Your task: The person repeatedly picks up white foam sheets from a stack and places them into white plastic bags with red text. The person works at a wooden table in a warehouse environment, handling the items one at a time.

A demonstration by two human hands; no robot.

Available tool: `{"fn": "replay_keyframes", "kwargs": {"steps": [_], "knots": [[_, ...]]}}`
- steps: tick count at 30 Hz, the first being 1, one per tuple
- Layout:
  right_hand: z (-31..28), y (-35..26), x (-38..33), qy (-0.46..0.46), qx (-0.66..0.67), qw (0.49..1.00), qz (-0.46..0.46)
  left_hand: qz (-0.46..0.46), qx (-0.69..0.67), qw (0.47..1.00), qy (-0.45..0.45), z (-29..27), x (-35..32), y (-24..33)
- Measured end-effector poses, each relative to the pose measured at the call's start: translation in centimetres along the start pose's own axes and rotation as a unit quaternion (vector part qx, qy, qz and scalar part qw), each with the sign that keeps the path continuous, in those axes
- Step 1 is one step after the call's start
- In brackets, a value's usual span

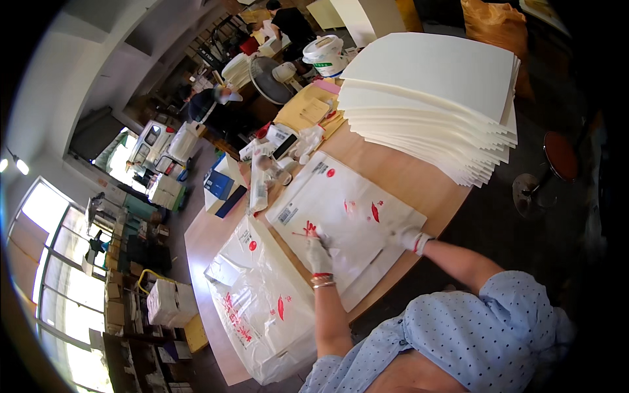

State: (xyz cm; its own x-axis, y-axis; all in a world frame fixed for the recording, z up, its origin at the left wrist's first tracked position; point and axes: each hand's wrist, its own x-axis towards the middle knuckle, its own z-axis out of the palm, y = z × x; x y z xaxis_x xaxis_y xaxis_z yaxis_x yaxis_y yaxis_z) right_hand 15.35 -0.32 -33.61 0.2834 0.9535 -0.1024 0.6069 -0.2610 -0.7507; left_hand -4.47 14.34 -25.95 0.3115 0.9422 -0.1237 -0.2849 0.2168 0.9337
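Observation:
A flat white plastic bag (347, 190) with red prints and a barcode label lies on the wooden table in front of me, with a white sheet-like edge showing beneath it. My left hand (319, 255), in a white glove with a red cuff, rests on the bag's near left part, fingers stretched out over it. At the bag's near right edge is my right hand (407, 240), gloved the same way; its fingers blend into the white and cannot be made out. A pile of similar printed bags (262, 295) lies to the left.
A tall stack of white sheets (426, 72) stands at the far right of the table (452, 200). A white bucket (325, 56), a fan (272, 78) and a blue-and-white box (223, 187) are farther off. A round stool (560, 157) stands right. People work in the background.

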Motion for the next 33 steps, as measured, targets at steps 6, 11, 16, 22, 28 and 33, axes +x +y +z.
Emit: {"fn": "replay_keyframes", "kwargs": {"steps": [6, 11, 16, 22, 28, 33], "knots": [[-1.9, -10.6, 0.7, 0.085, -0.008, 0.928, -0.363, -0.028, 0.125, 0.991, -0.046, 2.6, 0.6, 2.8], [1.5, -11.6, 3.6, 0.043, -0.036, 0.962, -0.268, 0.052, 0.193, 0.972, -0.125, 5.8, -2.2, 11.2], [-2.3, -5.9, -2.9, -0.051, 0.091, 0.971, -0.217, 0.161, 0.424, 0.884, -0.113, 7.3, -2.1, 9.2], [-31.4, -6.5, -13.4, 0.367, -0.360, 0.823, -0.241, 0.481, 0.597, 0.641, 0.047, 7.4, -7.5, 9.8], [-43.3, 1.3, -12.4, 0.265, -0.155, 0.934, -0.182, 0.483, 0.427, 0.748, -0.157, 13.3, -11.7, 10.0], [-43.6, -3.6, -11.8, 0.294, -0.314, 0.901, -0.050, 0.138, 0.237, 0.856, -0.439, 19.4, -13.8, 5.7]]}}
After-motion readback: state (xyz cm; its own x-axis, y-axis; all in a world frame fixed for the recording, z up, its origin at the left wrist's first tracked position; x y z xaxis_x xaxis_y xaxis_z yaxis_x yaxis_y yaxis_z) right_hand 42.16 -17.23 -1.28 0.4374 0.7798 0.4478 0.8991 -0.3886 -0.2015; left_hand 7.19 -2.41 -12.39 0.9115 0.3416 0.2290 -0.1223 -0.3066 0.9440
